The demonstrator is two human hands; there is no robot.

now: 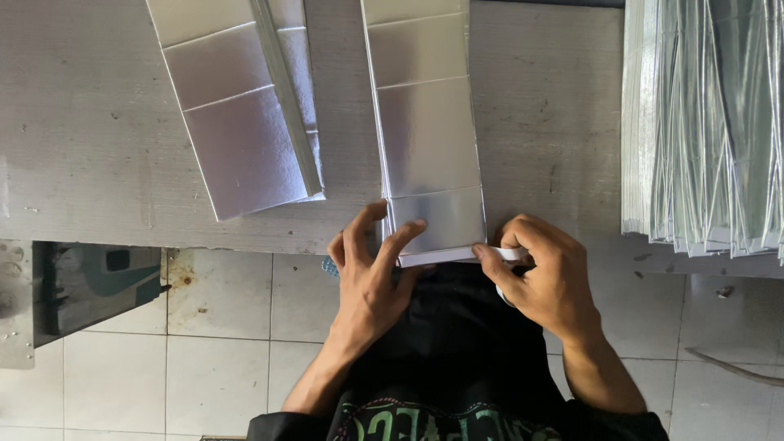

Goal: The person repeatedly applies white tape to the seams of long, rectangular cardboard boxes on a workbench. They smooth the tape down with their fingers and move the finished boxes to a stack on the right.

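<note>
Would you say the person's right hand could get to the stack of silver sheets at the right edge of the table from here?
Probably yes: the right hand is busy pinching a white strip, but only bare table lies between it and the stack.

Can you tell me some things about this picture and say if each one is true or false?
1. Both hands are on the middle silver sheet. True: the left hand presses its near end and the right hand pinches the white strip along its edge.
2. The sheet is red. False: it is shiny silver.
3. A big stack of silver sheets lies on the right. True.
4. The table is made of glass. False: it is grey, scuffed wood.
5. Another silver sheet lies to the left, at a slant. True.
6. The floor is carpet. False: it is pale tiles.
</note>
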